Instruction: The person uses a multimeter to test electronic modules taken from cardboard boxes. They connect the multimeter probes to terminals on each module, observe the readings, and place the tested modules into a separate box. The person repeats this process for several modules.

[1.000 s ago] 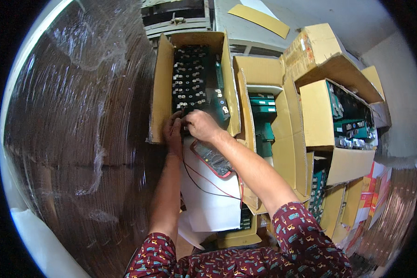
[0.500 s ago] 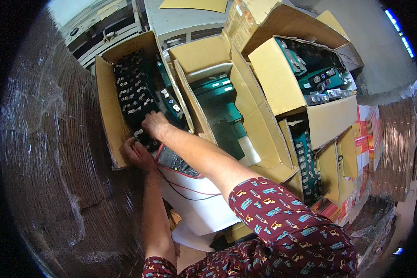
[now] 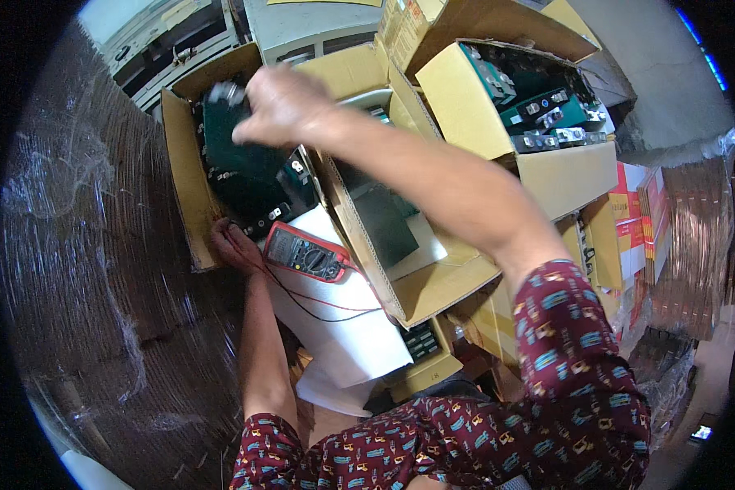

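My right hand (image 3: 286, 106), smeared by motion, grips a dark green battery cell (image 3: 230, 139) lifted above the left cardboard box (image 3: 180, 175). Metal terminals show at the cell's far end. At the box's near left corner, my left hand (image 3: 237, 247) is closed round test leads, their tips mostly hidden by the fingers. More battery cells (image 3: 269, 216) with paired terminals stand in that box. Beside my left hand lies a red-and-black multimeter (image 3: 306, 255) on white sheeting (image 3: 335, 343), its red and black leads looping below it.
Right of the left box stands an open carton (image 3: 449, 282) with a few green cells deep inside. A tilted carton (image 3: 465, 106) beyond it holds several cells. Plastic-wrapped stacked cardboard (image 3: 90, 245) rises close on the left, and another wrapped stack (image 3: 686, 245) stands far right.
My right hand has moved up and away, raising a battery cell from the near end of the box. My left hand stays near the corner. The multimeter is now fully in view.
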Available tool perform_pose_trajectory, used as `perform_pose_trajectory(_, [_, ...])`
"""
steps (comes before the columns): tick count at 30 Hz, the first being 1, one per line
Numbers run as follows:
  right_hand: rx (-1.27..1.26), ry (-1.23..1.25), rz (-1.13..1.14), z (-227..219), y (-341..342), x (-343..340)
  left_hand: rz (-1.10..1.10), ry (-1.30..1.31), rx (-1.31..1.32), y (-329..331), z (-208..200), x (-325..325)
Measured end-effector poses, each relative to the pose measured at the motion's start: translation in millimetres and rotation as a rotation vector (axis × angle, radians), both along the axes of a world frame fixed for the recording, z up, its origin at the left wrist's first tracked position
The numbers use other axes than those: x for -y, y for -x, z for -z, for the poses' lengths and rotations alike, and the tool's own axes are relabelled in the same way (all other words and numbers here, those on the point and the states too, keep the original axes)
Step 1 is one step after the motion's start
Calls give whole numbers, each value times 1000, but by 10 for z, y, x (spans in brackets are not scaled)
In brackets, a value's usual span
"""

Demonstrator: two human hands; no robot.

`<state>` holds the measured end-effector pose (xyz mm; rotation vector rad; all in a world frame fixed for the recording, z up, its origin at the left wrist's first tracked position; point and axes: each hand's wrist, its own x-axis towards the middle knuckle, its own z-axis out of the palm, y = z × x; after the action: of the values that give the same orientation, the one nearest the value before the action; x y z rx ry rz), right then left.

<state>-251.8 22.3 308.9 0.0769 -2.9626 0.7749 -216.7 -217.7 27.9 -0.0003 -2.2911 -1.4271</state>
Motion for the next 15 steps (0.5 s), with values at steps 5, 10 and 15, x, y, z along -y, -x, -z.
perform_pose_trajectory(5, [-259,-10,-131,-1344,-1131,-819,55,-22,-52,23,23,-95])
perform_pose_trajectory(10, [-18,-5,-267,-1506,-1713,-1182,19,-38,113,-69,-288,15])
perform_pose_trajectory(15, [571,-382,-332,-639,-1687,-1070,52,-132,-9,1,-84,52])
